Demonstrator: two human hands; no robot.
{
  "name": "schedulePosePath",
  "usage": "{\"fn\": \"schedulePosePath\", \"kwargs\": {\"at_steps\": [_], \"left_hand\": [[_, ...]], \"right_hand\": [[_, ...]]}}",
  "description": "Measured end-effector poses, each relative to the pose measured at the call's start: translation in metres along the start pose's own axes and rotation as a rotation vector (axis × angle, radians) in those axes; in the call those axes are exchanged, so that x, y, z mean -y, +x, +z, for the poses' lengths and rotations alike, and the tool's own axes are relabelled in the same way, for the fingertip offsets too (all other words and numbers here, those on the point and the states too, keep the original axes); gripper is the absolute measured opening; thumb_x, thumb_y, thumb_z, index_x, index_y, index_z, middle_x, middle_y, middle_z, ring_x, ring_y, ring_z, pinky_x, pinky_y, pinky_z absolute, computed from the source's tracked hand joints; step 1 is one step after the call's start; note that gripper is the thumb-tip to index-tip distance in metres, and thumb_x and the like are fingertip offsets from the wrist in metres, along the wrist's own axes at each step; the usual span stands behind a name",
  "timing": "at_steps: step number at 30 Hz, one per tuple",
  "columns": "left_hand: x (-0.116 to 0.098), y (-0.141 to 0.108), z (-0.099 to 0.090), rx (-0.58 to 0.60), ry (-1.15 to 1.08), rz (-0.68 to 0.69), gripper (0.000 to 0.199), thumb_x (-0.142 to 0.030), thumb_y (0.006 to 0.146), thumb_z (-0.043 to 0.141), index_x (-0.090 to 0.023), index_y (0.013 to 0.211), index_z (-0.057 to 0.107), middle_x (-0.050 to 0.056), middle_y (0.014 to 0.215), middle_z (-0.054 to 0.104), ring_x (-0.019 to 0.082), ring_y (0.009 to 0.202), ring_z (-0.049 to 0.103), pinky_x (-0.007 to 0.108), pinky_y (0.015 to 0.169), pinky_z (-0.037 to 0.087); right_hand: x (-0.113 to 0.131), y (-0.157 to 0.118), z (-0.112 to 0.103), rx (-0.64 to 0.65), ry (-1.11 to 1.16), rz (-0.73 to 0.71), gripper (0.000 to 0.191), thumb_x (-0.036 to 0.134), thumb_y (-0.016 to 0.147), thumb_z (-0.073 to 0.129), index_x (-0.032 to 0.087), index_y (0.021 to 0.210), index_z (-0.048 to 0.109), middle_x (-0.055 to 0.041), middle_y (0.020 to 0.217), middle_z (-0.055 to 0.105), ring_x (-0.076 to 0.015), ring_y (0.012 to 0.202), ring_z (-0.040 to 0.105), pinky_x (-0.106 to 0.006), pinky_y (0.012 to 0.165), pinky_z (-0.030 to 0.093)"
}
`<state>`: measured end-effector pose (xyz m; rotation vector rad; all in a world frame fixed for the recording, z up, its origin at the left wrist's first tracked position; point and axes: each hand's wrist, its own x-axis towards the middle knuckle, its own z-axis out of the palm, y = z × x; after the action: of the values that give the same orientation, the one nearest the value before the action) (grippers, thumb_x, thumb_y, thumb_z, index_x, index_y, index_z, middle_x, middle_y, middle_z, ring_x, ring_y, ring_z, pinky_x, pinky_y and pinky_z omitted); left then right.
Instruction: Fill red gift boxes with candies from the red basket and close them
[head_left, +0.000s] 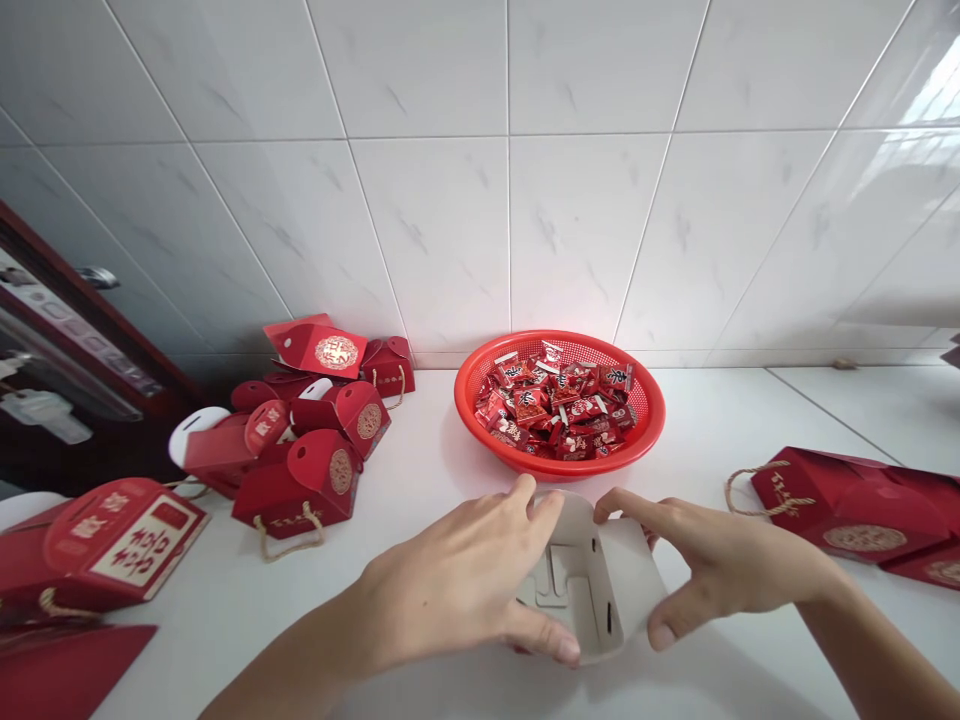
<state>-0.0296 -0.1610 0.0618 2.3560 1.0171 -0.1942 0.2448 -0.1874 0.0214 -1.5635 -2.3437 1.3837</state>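
An unclosed gift box (581,590), pale inside, stands on the white counter in front of me, its inside facing up. A pale flap (631,575) folds out on its right side. My left hand (457,570) reaches across the box's left side, thumb near the front edge and fingers toward the back, spread apart. My right hand (705,565) curves around the right flap, index fingertip by the back corner and thumb off the flap's outer edge. Its fingers are apart too. Just behind the box is a red plastic basket (469,420) full of small red-wrapped sweets (562,400).
Several folded red gift boxes (300,485) with rope handles cluster at the left. A larger red box (97,540) stands at the far left. More red boxes (840,510) lie at the right. A tiled wall (570,230) rises behind the counter (420,420).
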Motion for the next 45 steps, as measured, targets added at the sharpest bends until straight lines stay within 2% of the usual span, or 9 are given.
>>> {"fn": "schedulePosePath", "kwargs": {"at_steps": [6, 13, 18, 22, 27, 32, 38, 43, 45], "left_hand": [[-0.003, 0.000, -0.003, -0.020, -0.036, 0.009, 0.085, -0.069, 0.077, 0.072, -0.026, 0.147, 0.048, 0.009, 0.123, 0.056, 0.031, 0.101, 0.066, 0.032, 0.072, 0.050], [-0.004, 0.003, 0.001, -0.063, -0.013, 0.087, 0.073, -0.065, 0.088, 0.063, -0.027, 0.149, 0.047, 0.014, 0.146, 0.046, 0.033, 0.111, 0.067, 0.036, 0.082, 0.053], [-0.005, 0.002, 0.001, -0.017, 0.019, 0.034, 0.097, -0.087, 0.082, 0.048, -0.025, 0.157, 0.038, 0.019, 0.165, 0.026, 0.043, 0.125, 0.059, 0.044, 0.090, 0.052], [-0.005, 0.001, 0.001, 0.007, 0.013, 0.043, 0.107, -0.090, 0.076, 0.051, -0.024, 0.158, 0.037, 0.020, 0.159, 0.036, 0.042, 0.120, 0.061, 0.042, 0.087, 0.052], [-0.003, 0.003, 0.002, -0.006, 0.027, 0.077, 0.112, -0.084, 0.076, 0.059, -0.020, 0.162, 0.027, 0.018, 0.147, 0.051, 0.040, 0.125, 0.058, 0.042, 0.095, 0.048], [0.000, 0.006, 0.000, 0.010, 0.019, 0.074, 0.122, -0.084, 0.071, 0.064, -0.024, 0.165, 0.015, 0.017, 0.147, 0.053, 0.043, 0.132, 0.052, 0.049, 0.102, 0.045], [0.005, 0.012, 0.000, 0.013, 0.027, 0.037, 0.136, -0.086, 0.059, 0.070, -0.027, 0.166, 0.011, 0.020, 0.155, 0.046, 0.048, 0.136, 0.047, 0.058, 0.106, 0.042], [0.007, 0.009, 0.006, 0.023, 0.033, 0.020, 0.141, -0.087, 0.053, 0.074, -0.035, 0.165, 0.005, 0.021, 0.170, 0.019, 0.053, 0.144, 0.036, 0.062, 0.106, 0.043], [0.005, 0.006, 0.007, 0.016, 0.024, 0.033, 0.139, -0.087, 0.054, 0.073, -0.034, 0.165, 0.009, 0.021, 0.170, 0.015, 0.054, 0.145, 0.035, 0.061, 0.106, 0.042]], "right_hand": [[0.009, -0.002, 0.000, -0.012, 0.003, 0.020, 0.097, 0.077, 0.071, 0.073, 0.024, 0.146, 0.044, -0.0129, 0.120, 0.062, -0.0333, 0.113, 0.059, -0.046, 0.097, 0.049], [0.015, -0.008, 0.001, -0.099, -0.006, -0.068, 0.078, 0.072, 0.089, 0.058, 0.025, 0.150, 0.048, -0.0125, 0.124, 0.070, -0.0307, 0.113, 0.064, -0.043, 0.099, 0.051], [0.021, -0.011, 0.001, -0.130, -0.027, -0.101, 0.077, 0.071, 0.090, 0.058, 0.020, 0.147, 0.057, -0.0156, 0.133, 0.067, -0.0329, 0.116, 0.064, -0.045, 0.100, 0.052], [0.018, -0.011, 0.001, -0.111, -0.019, -0.075, 0.081, 0.070, 0.084, 0.066, 0.023, 0.149, 0.056, -0.0146, 0.135, 0.067, -0.0337, 0.118, 0.064, -0.045, 0.100, 0.053], [0.009, -0.008, 0.000, -0.055, 0.005, -0.037, 0.091, 0.068, 0.075, 0.076, 0.025, 0.152, 0.052, -0.0140, 0.139, 0.064, -0.0338, 0.119, 0.062, -0.045, 0.101, 0.052], [0.010, -0.004, -0.002, -0.054, -0.015, -0.088, 0.083, 0.060, 0.075, 0.079, 0.025, 0.147, 0.056, -0.0110, 0.130, 0.067, -0.0305, 0.114, 0.063, -0.041, 0.099, 0.052], [0.009, 0.004, 0.002, -0.064, 0.021, -0.145, 0.080, 0.060, 0.070, 0.082, 0.027, 0.140, 0.062, -0.0094, 0.133, 0.068, -0.0304, 0.113, 0.063, -0.040, 0.097, 0.052], [0.006, 0.008, 0.003, -0.037, 0.059, -0.182, 0.083, 0.058, 0.066, 0.086, 0.025, 0.139, 0.062, -0.0091, 0.132, 0.068, -0.0310, 0.116, 0.063, -0.041, 0.101, 0.051], [0.008, 0.008, 0.003, -0.043, 0.067, -0.200, 0.082, 0.057, 0.066, 0.086, 0.024, 0.138, 0.062, -0.0096, 0.133, 0.068, -0.0313, 0.118, 0.063, -0.041, 0.101, 0.051]]}}
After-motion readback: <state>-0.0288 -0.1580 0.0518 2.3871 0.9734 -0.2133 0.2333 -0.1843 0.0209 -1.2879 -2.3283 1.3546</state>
